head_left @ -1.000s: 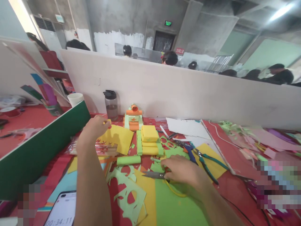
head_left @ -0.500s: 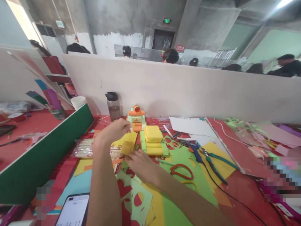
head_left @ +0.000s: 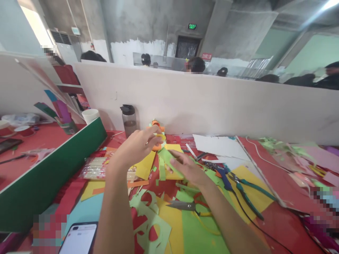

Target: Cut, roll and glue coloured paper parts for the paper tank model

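Observation:
My left hand (head_left: 139, 146) is raised over the middle of the desk, its fingers closed on a small yellow piece (head_left: 160, 137), possibly a curled paper strip. Close by, my right hand (head_left: 188, 168) grips a light green paper piece (head_left: 169, 159) between thumb and fingers. Under and behind it sits a yellow paper block (head_left: 173, 147), partly covered. An orange rolled paper form (head_left: 156, 124) stands farther back, mostly hidden by my left hand. Scissors (head_left: 182, 205) with red and yellow handles lie below my right forearm.
A water bottle (head_left: 129, 121) stands by the white partition (head_left: 212, 102). Pliers (head_left: 246, 194) and a blue-handled corded tool (head_left: 225, 178) lie right. Cut green scraps (head_left: 150, 220), wrapped sticks (head_left: 96, 167) and a phone (head_left: 79, 238) cover the front and left, beside a green divider (head_left: 58, 180).
My right hand has moved right and up from the yellow sheet and now holds the green piece. My left hand has shifted slightly right. The scissors' blades have come into view.

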`<state>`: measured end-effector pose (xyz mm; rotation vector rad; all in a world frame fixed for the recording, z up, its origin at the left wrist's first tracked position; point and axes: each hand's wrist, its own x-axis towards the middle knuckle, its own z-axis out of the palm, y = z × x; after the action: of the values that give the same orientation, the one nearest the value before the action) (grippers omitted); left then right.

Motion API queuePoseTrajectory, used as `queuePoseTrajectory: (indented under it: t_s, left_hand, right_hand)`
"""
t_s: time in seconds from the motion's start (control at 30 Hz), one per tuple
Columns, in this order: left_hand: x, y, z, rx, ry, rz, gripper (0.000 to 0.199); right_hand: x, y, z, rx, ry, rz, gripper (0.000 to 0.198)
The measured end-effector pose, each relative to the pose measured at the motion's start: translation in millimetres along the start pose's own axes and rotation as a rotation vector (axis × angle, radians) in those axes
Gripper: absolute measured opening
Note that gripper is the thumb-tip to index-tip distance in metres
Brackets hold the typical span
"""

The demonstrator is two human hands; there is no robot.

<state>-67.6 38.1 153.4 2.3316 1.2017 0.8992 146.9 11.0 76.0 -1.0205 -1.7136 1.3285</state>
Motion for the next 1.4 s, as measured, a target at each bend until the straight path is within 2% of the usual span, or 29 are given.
queuePoseTrajectory:
  t_s: [0.1, 0.23, 0.37, 0.57, 0.73, 0.97, 1.03, 1.13, 1.4]
  left_hand:
    - [8, 5, 11, 0.105, 0.055, 0.059, 0.019]
    - [21, 13, 34, 0.096, 0.227, 0.207, 0.019]
    - [29, 27, 58, 0.047, 0.392, 0.364, 0.021]
    - [32, 36, 77, 0.15, 0.397, 0.651, 0.034]
    - [33, 35, 82, 0.222, 0.421, 0.711, 0.043]
    - [37, 39, 102, 0.193, 0.664, 0.727, 0.05]
    - [38, 39, 107, 0.206, 0.654, 0.73, 0.05]
    - [38, 37, 110, 0.23, 0.556, 0.742, 0.051]
    - [39, 32, 108, 0.235, 0.409, 0.724, 0.052]
  right_hand:
    - [-1, 2, -16, 0.074, 0.092, -0.05, 0.038]
    - [-3, -3, -28, -0.087, 0.227, -0.069, 0.028]
    - [-4, -5, -38, -0.134, 0.267, -0.119, 0.029]
    - [-7, -6, -54, -0.119, 0.355, -0.246, 0.027]
    - [-11, -14, -59, -0.178, 0.437, -0.352, 0.018]
    - [-12, -15, -59, -0.148, 0.377, -0.348, 0.016]
    - [-11, -13, -59, -0.132, 0.372, -0.359, 0.015]
    - [-10, -9, -60, -0.108, 0.398, -0.366, 0.014]
    - [-10, -7, -65, -0.158, 0.422, -0.395, 0.011]
